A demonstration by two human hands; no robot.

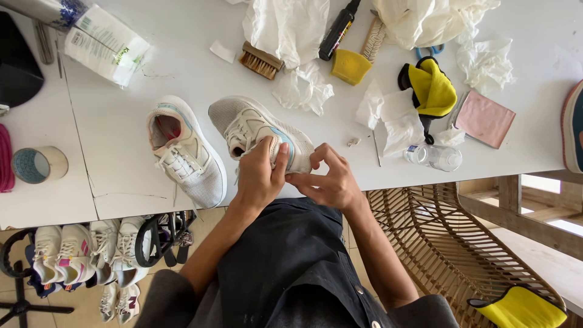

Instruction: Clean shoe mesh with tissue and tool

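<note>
A white sneaker with a pale blue side patch (252, 124) lies at the near edge of the white table (121, 121), heel toward me. My left hand (260, 176) grips its heel from above, thumb on the side. Beside it, my right hand (328, 179) pinches the heel end with thumb and fingertips. The second white sneaker (185, 152) rests alone to the left, its reddish lining showing.
A wooden brush (261, 61), crumpled tissues (303, 88), a black bottle (339, 27), a yellow scraper (350, 65), a yellow-black cloth (430, 90), a pink pad (484, 118) and a clear bottle (437, 157) lie farther back. A tape roll (37, 164) sits left. A wicker chair (437, 243) stands right, with shoes racked below left (91, 249).
</note>
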